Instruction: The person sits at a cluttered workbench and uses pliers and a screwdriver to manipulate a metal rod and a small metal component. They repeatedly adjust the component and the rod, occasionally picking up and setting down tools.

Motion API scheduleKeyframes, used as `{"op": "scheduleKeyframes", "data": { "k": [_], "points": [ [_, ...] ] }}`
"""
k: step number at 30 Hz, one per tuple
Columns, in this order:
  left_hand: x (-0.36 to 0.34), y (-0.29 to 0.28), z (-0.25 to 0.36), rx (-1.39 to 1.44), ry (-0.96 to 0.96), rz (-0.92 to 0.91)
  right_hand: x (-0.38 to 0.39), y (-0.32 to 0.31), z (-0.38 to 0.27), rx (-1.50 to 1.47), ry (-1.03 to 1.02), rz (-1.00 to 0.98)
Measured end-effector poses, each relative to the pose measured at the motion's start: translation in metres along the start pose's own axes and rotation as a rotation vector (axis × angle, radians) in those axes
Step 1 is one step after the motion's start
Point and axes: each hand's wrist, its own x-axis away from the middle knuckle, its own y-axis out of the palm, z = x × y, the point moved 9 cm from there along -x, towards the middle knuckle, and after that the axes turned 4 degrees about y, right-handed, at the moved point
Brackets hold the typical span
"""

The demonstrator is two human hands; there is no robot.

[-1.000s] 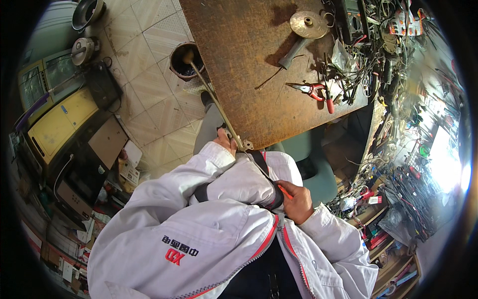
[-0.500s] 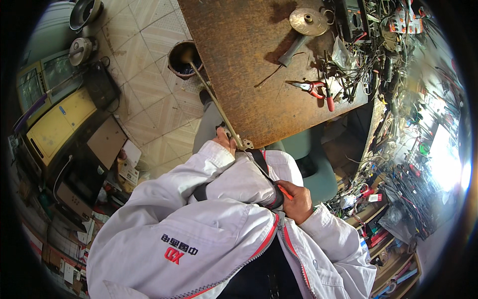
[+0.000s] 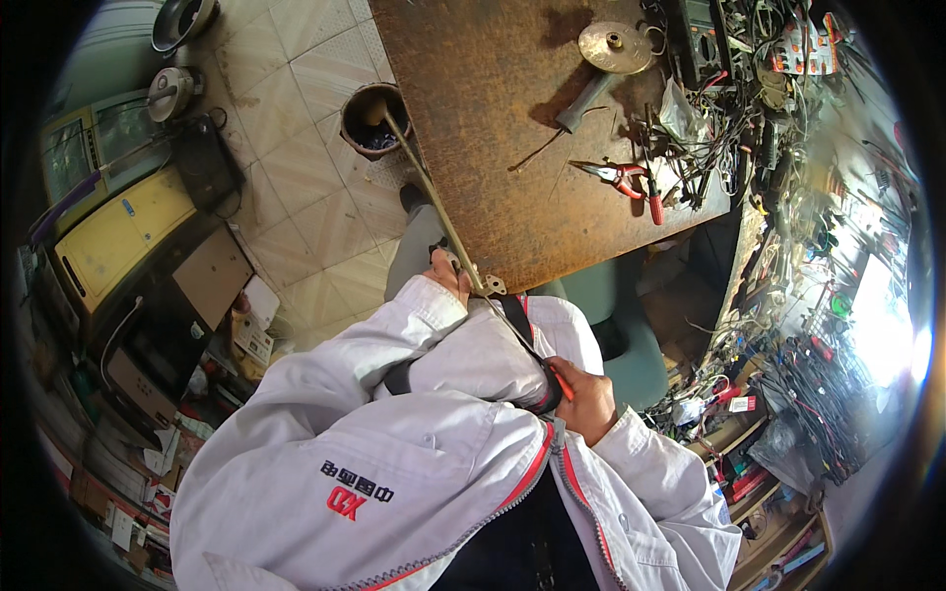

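Only our view shifts slightly; both hands stay put. Our left hand (image 3: 449,276) curls around one long metal rod (image 3: 436,202) near its flanged end, above our lap; our right hand (image 3: 591,404) clenches one red-handled tool (image 3: 565,385). One pair of pliers (image 3: 623,178) lies on the table (image 3: 493,108).

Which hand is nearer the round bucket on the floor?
Left. The left hand holds the rod, below and right of the bucket in view; the right hand, on a red handle, is farther that way.
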Motion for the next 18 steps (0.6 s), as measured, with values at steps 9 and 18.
{"op": "scheduleKeyframes", "data": {
  "k": [9,18],
  "points": [
    [-0.004,0.001,-0.003,-0.023,-0.024,-0.020,0.004,0.002,0.005,-0.042,-0.010,0.036],
    [-0.002,0.001,-0.001,-0.016,-0.026,-0.020,0.010,0.006,-0.003,0.153,-0.023,-0.022]
  ]
}}
